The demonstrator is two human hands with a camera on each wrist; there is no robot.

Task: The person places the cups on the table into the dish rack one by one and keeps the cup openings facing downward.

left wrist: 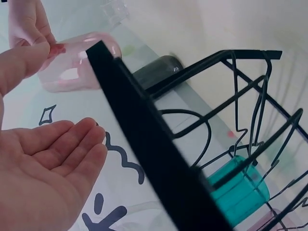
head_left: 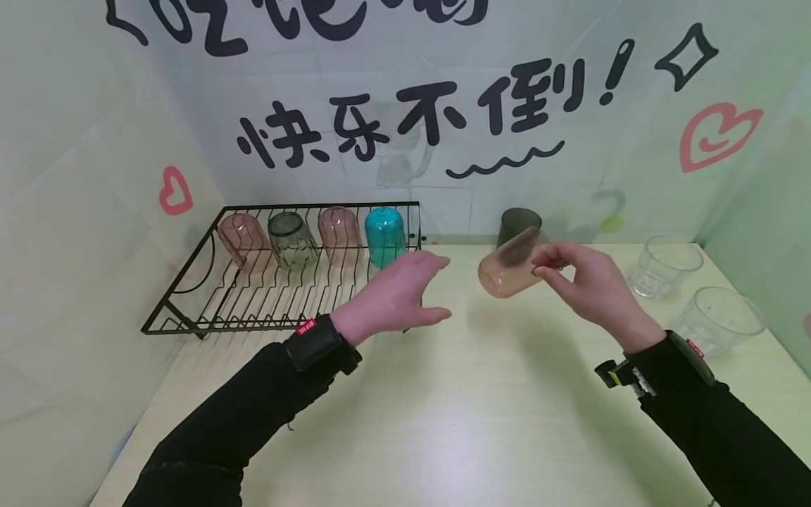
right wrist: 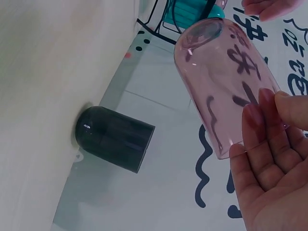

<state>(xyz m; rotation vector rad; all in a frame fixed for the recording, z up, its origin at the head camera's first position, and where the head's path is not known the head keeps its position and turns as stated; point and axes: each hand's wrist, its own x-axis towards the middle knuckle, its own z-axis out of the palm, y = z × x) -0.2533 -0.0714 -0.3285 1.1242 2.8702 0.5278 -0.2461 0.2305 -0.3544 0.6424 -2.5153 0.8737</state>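
Note:
My right hand (head_left: 586, 285) pinches a transparent pink drinking glass (head_left: 500, 274) at its open rim, fingers inside and thumb outside. Tilted in the air over the table, the glass has its rounded base towards the left. My left hand (head_left: 402, 292) hangs with fingers relaxed and spread, holding nothing, just right of a black wire rack (head_left: 253, 326). A teal glass (head_left: 385, 236) stands upside down in the rack close by; it also shows behind the wires in the left wrist view. Behind the held glass, a dark grey glass (right wrist: 115, 137) stands upright on the table.
Left of the teal glass the rack holds a pink glass (head_left: 338, 232), a grey glass (head_left: 291, 239) and another pink glass (head_left: 243, 239). At the table's right side stand two clear glasses, the far one (head_left: 665, 264) and the near one (head_left: 716, 320). Walls border the table (head_left: 431, 415).

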